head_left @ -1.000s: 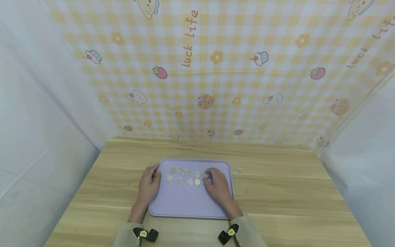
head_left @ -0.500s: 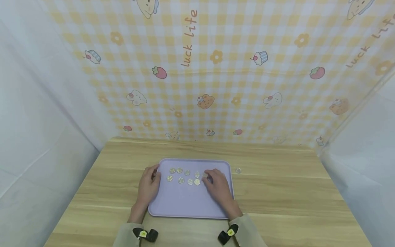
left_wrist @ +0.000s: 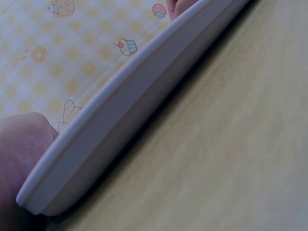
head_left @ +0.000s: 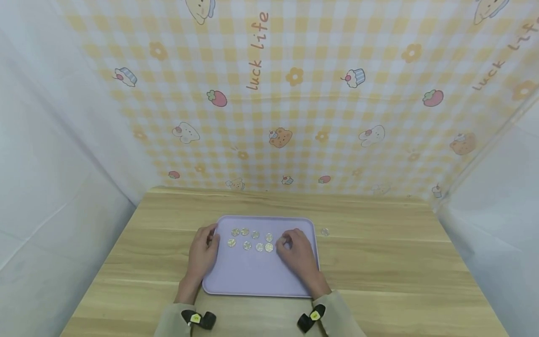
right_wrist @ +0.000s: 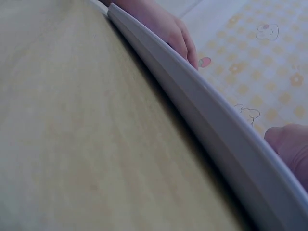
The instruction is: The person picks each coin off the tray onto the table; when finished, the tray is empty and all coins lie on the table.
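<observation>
A lilac rectangular tray (head_left: 252, 278) lies on the wooden table. My left hand (head_left: 203, 252) holds its left edge, with the thumb and bent fingers at the rim. Several shiny coins (head_left: 269, 247) are laid out in two uneven rows across the tray's far half. To the right of those rows my right hand (head_left: 298, 252) is low over the tray, thumb and forefinger brought together in a pinch. The coin at these fingertips is almost wholly hidden now. Both wrist views mostly show the tray's outer wall (left_wrist: 125, 103), and my right thumb (right_wrist: 291, 144) shows beyond the rim.
One more coin (head_left: 325, 231) lies on the table (head_left: 379, 262) just right of the tray. A yellow checked cloth (head_left: 320, 103) hangs behind the table's far edge. White sheets (head_left: 50, 187) close off both sides.
The coin at my right fingertips was visible before and is now covered as the thumb and forefinger draw together. My left hand, the tray and the laid-out coins stay put.
</observation>
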Tool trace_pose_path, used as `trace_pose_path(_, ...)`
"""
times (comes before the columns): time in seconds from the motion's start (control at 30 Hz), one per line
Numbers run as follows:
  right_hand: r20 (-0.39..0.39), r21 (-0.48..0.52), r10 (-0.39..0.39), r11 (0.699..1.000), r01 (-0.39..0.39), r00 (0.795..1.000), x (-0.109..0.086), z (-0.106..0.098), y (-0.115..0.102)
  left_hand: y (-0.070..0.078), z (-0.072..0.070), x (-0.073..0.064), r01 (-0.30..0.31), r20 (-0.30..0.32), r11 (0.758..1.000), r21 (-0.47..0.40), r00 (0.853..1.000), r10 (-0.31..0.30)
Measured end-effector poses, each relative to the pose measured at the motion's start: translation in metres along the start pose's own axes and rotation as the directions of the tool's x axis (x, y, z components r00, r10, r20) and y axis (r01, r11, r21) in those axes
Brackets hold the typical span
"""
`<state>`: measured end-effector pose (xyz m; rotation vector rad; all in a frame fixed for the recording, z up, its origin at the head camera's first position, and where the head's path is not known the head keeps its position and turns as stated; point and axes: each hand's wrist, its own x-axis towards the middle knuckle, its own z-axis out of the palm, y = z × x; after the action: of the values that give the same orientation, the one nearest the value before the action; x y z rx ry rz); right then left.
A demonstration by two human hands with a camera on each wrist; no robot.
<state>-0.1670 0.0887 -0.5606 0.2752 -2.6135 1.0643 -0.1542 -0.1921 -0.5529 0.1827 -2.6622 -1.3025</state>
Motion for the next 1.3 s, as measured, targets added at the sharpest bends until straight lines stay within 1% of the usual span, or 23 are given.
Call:
trace_pose_path(0.07,-0.025,0.021,0.003,1.0,-0.003,1.0,0.0003,0.0004,0.0011,0.0005,-0.0003,0.0,0.001,-0.001,1.0,-0.002,1.0,-0.001)
trace_pose_path(0.13,-0.05,0.027,-0.015,1.0,0.016,0.999,0.0005,0.0009,0.002,0.001,-0.0004,0.0001,0.003,0.002,1.0,0.001,1.0,-0.003)
trace_pose_path(0.23,-0.065,0.015,-0.051,0.999,0.052,0.997,-0.0003,0.0,0.0012,0.0016,-0.0006,-0.0001,0.007,0.007,1.0,0.004,1.0,-0.007)
trace_pose_path(0.3,-0.066,0.002,-0.073,0.997,0.073,0.995,-0.001,-0.0009,0.0004,0.0015,-0.0004,-0.0001,0.008,0.008,1.0,0.005,1.0,-0.008)
trace_pose_path(0.47,-0.024,-0.007,-0.082,0.997,0.081,0.996,-0.0021,-0.0027,-0.0004,0.0016,-0.0005,-0.0009,0.007,-0.003,1.0,0.002,1.0,-0.007)
trace_pose_path(0.6,0.003,0.014,-0.066,0.998,0.066,0.998,-0.0023,-0.0033,-0.0003,0.0016,-0.0005,-0.001,-0.001,-0.014,1.0,-0.001,1.0,0.001)
trace_pose_path(0.83,0.037,0.031,0.008,0.999,-0.009,0.999,-0.0013,-0.003,-0.0025,0.0016,-0.0005,-0.0003,-0.003,-0.013,1.0,-0.003,1.0,0.003)
trace_pose_path(1.0,0.063,0.035,0.046,0.998,-0.048,0.997,-0.0007,-0.003,-0.0028,0.0018,-0.0003,-0.0006,0.006,-0.009,1.0,0.0,1.0,-0.006)
trace_pose_path(1.17,0.066,0.066,0.068,0.995,-0.072,0.995,0.0,-0.0026,-0.001,0.0008,0.0002,-0.0009,0.003,-0.007,1.0,0.0,1.0,-0.003)
trace_pose_path(1.3,0.052,0.093,0.057,0.994,-0.062,0.997,0.0005,-0.0021,-0.0003,0.0003,0.0004,-0.0006,-0.006,-0.01,1.0,-0.008,1.0,0.006)
